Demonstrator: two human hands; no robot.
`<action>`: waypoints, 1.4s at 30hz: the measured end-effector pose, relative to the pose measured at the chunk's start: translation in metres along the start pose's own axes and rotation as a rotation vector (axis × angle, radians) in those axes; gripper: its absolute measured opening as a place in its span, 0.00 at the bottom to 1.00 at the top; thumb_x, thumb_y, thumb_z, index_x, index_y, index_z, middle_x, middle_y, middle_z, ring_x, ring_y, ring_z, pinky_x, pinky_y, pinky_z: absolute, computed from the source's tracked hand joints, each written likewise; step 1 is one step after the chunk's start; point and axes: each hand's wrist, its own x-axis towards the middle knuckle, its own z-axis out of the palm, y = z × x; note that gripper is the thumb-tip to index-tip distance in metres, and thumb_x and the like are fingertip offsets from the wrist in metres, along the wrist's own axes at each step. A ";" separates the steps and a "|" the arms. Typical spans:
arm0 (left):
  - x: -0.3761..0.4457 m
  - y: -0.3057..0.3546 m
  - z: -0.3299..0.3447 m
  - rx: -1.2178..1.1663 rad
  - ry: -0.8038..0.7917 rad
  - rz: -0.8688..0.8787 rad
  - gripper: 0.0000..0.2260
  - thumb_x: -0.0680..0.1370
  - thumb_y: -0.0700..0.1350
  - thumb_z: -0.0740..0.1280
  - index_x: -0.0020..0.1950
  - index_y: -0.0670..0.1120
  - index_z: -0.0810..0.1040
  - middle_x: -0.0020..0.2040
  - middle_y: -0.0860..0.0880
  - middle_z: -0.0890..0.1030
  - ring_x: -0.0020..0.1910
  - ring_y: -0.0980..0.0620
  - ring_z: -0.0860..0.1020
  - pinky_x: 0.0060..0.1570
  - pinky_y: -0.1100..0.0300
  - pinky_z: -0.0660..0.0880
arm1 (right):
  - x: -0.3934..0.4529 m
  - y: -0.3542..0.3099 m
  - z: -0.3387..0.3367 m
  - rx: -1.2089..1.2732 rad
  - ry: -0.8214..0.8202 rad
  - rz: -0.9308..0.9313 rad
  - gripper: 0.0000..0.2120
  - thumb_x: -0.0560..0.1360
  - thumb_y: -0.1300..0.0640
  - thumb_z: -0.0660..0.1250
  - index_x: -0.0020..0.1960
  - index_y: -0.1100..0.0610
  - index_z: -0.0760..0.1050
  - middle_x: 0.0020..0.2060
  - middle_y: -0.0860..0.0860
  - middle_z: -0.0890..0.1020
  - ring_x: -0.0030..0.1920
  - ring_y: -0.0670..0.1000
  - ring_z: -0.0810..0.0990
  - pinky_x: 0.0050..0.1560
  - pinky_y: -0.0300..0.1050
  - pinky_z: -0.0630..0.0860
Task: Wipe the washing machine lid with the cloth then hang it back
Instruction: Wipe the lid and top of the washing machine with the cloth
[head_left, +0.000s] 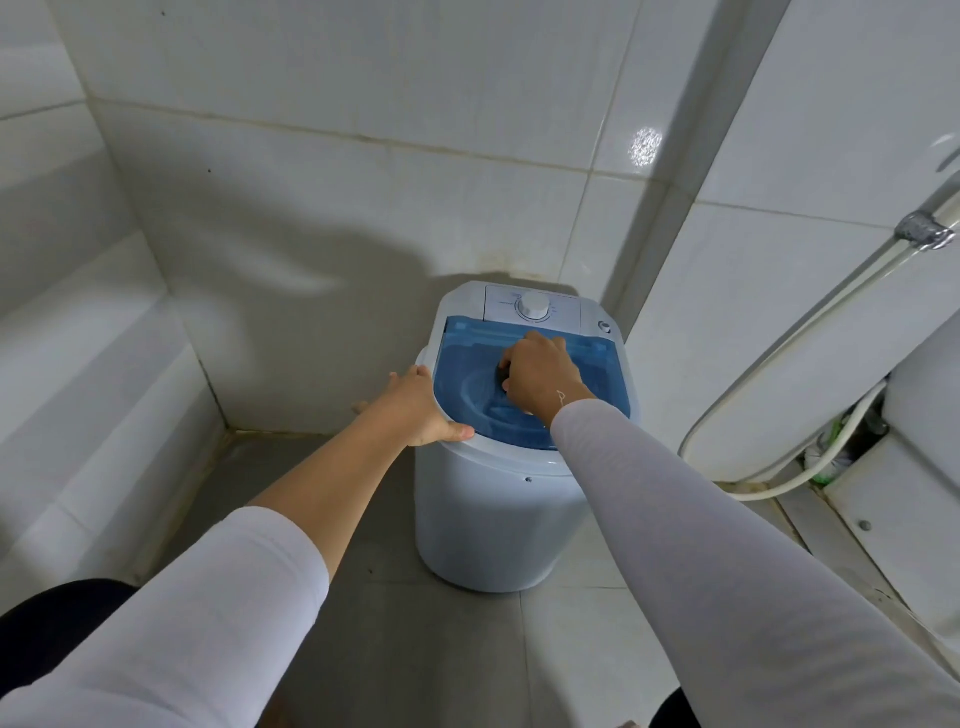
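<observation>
The right hand (543, 376) is bunched together on something small and dark, which I take to be the cloth (503, 375), pressing it onto the middle of the blue lid (467, 384). Only a scrap of it peeks out by the thumb, so its size is hard to tell. The left hand (415, 410) lies flat and spread, palm against the white rim on the near left side with the thumb hooked over the edge, clamping nothing, just bracing the washing machine (493, 514).

To wipe well, I would keep that brace firm, since the tub looks light and stands free on the floor (415, 649), and sweep the cloth outward in overlapping strokes to the lid's edges, staying below the dial (534, 304) so it isn't knocked.

Through the tinted lid I can make out curved ridges of the drum; whether anything lies inside, I cannot tell. A hose (779, 364) runs along the right wall.
</observation>
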 end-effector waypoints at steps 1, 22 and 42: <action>0.001 0.000 0.000 0.006 -0.002 -0.003 0.48 0.67 0.64 0.72 0.76 0.43 0.54 0.77 0.47 0.59 0.78 0.44 0.53 0.71 0.38 0.60 | -0.001 0.005 0.000 0.003 0.002 0.015 0.15 0.77 0.61 0.63 0.63 0.58 0.75 0.59 0.56 0.75 0.62 0.61 0.69 0.56 0.52 0.75; 0.010 -0.005 0.007 0.046 0.044 0.001 0.46 0.65 0.66 0.71 0.74 0.44 0.58 0.74 0.45 0.64 0.76 0.41 0.58 0.69 0.36 0.63 | -0.031 0.093 -0.011 0.124 -0.018 0.240 0.13 0.76 0.57 0.62 0.57 0.59 0.79 0.54 0.58 0.81 0.56 0.61 0.76 0.58 0.51 0.73; 0.000 -0.028 0.023 -0.187 0.131 0.165 0.45 0.65 0.68 0.69 0.76 0.51 0.57 0.77 0.51 0.61 0.79 0.45 0.51 0.70 0.35 0.59 | -0.004 -0.068 -0.022 0.095 -0.128 -0.198 0.17 0.77 0.53 0.60 0.64 0.53 0.75 0.63 0.56 0.75 0.63 0.59 0.72 0.63 0.48 0.70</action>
